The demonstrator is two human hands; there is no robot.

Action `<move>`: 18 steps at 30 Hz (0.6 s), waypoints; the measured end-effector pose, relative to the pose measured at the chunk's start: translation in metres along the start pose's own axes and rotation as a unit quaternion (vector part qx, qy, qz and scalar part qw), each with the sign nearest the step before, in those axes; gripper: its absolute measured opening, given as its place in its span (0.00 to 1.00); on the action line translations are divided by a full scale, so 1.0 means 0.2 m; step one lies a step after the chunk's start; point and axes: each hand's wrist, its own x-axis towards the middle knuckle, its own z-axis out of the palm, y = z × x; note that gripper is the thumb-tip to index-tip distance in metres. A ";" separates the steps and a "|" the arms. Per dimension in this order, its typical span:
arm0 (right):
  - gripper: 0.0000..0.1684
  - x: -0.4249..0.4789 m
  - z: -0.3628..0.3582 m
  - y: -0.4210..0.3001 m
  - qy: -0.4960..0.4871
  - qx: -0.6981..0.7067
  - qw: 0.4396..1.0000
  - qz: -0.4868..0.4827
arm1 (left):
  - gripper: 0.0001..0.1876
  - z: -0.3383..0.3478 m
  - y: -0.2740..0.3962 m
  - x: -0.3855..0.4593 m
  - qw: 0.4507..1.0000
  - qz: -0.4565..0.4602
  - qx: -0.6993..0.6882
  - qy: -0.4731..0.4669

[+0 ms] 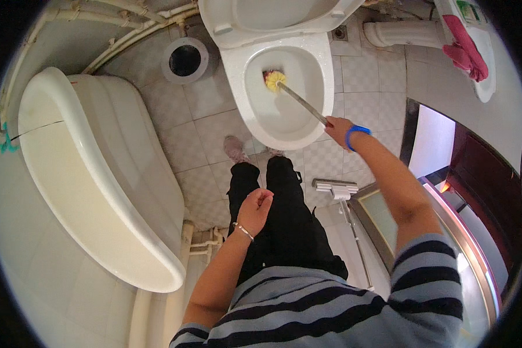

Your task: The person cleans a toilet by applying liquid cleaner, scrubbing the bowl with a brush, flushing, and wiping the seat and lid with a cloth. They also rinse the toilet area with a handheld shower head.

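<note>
My right hand [339,129], with a blue band at its wrist, grips the handle end of a toilet brush [302,103]. The yellow brush head [274,80] is down inside the bowl of a white toilet [326,87], near its back left, with dark reddish colour at its far side. The toilet's seat and lid [282,19] are raised at the back. My left hand [255,211], with a bracelet at the wrist, hangs over my black trousers. Its fingers are curled in and no object shows in them.
A white bathtub [100,174] runs along the left. A round bin [167,65] stands left of the toilet. A sponge mop [341,191] lies at the right near a door frame [376,213]. A pink cloth [470,52] drapes over a washbasin [487,82]. Pipes [126,39] line the back wall.
</note>
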 end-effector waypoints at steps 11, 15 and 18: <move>0.15 0.35 0.13 -0.28 0.016 0.134 0.990 0.045 | 0.06 -0.01 -0.02 0.10 0.999 -0.010 0.004 0.050; 0.17 0.10 0.09 -0.09 0.060 -0.175 0.982 0.031 | 0.06 0.04 0.06 0.03 0.997 -0.004 -0.009 0.072; 0.20 -0.35 -0.04 0.15 0.033 -0.197 0.978 0.063 | 0.07 0.07 0.12 0.03 0.999 -0.001 -0.020 0.039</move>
